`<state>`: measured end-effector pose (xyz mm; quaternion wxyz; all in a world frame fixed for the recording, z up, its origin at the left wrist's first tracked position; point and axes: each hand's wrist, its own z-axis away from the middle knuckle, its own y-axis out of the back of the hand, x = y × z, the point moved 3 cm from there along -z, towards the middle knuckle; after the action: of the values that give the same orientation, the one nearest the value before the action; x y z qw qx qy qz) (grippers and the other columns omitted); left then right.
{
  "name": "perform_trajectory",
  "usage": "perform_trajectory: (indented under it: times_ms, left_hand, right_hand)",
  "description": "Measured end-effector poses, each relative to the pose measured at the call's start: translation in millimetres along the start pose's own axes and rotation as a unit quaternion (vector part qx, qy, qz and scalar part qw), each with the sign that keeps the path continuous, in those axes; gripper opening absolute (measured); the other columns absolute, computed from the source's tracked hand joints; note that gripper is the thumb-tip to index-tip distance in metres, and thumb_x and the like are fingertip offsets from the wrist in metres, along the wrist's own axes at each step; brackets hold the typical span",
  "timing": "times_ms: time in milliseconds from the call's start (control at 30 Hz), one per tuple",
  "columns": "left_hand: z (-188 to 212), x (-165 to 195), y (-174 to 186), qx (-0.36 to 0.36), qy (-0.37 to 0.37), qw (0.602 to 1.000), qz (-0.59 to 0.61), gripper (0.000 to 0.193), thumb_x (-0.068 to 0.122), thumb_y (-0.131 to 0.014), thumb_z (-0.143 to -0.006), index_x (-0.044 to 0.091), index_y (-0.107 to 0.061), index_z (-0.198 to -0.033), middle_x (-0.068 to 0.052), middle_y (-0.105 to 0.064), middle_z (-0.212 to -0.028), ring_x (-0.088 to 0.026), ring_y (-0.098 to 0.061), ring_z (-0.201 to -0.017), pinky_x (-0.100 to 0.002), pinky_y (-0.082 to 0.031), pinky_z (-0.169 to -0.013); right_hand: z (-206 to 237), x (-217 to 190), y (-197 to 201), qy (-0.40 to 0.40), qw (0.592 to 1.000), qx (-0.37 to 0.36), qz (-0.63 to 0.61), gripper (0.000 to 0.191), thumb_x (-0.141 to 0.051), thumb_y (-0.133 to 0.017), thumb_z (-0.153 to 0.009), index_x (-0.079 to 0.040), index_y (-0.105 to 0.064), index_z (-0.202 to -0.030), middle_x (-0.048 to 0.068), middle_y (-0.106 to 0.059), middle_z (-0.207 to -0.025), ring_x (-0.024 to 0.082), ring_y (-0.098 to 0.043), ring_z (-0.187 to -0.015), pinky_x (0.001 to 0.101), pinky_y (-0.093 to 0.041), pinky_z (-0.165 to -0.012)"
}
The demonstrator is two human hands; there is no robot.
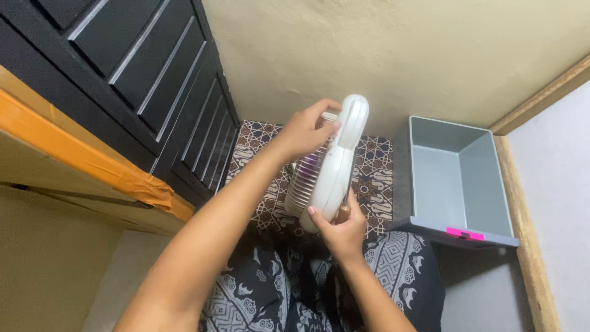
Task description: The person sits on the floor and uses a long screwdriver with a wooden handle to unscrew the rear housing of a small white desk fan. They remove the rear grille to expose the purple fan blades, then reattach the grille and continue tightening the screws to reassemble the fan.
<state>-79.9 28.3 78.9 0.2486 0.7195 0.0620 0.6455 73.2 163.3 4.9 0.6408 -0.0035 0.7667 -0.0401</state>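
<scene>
White plastic fan sits up in the air between both hands, over the person's lap. Left hand grips its top; right hand grips its bottom. Grey box waits open, right. Turning it needs a steady hold.

Small fan was held up in middle of view, above lap. Left hand gripped its upper end from left; right hand gripped its lower end from below. Open bin sat on floor to right of fan, against back wall. Patterned mat lay on floor beneath fan, between bin and drawer cabinet. Cabinet stood at left, above taped ledge.
</scene>
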Motion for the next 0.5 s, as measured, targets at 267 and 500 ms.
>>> perform_trajectory:
  times_ms: [267, 500]
  left_hand:
    - [-69, 5, -19, 0.001, -0.310, 0.926, -0.215, 0.048, 0.032, -0.060, -0.081, 0.023, -0.068, -0.127, -0.015, -0.048, -0.152, -0.033, -0.048, -0.133, -0.060, -0.036, -0.102]
    - [-72, -7, -33, 0.078, -0.299, 0.939, -0.153, 0.028, 0.034, -0.059, -0.078, 0.016, -0.062, -0.098, -0.001, -0.064, -0.104, -0.023, -0.058, -0.113, -0.045, -0.036, -0.099]
  right_hand:
    - [-18, 8, 20, -0.012, 0.984, -0.022, 0.174, 0.075, -0.009, -0.088, -0.072, 0.003, -0.057, -0.139, 0.010, -0.075, -0.109, 0.017, -0.071, -0.094, 0.0312, -0.058, -0.086]
    - [-32, 14, 43, -0.032, 0.994, -0.067, 0.075, 0.070, -0.012, -0.087, -0.072, 0.004, -0.061, -0.135, 0.010, -0.075, -0.112, 0.016, -0.072, -0.099, 0.0309, -0.059, -0.088]
